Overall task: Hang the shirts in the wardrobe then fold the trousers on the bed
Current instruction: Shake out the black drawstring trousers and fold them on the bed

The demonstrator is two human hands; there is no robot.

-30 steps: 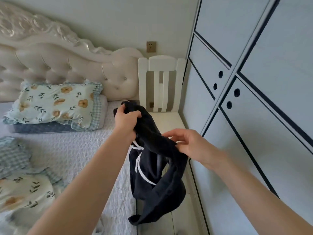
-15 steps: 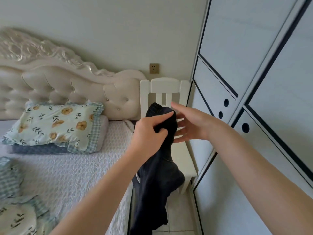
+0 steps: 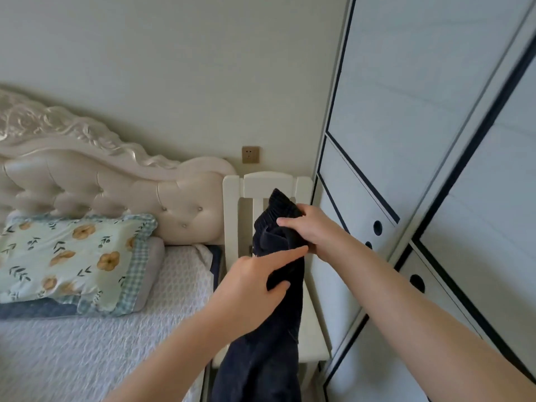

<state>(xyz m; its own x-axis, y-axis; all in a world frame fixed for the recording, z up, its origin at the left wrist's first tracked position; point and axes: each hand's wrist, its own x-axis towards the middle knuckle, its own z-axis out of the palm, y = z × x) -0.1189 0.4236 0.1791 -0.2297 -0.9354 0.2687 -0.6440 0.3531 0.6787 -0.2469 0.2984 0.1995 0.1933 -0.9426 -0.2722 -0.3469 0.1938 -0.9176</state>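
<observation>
Dark trousers [image 3: 269,358] hanging below right hand [image 3: 311,232], left hand [image 3: 251,285] gripping

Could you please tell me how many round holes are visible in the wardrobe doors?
3. On the wardrobe, an upper hole and a lower hole sit together beside the right forearm; a third hole is on the next door. A fourth may hide behind that forearm.
</observation>
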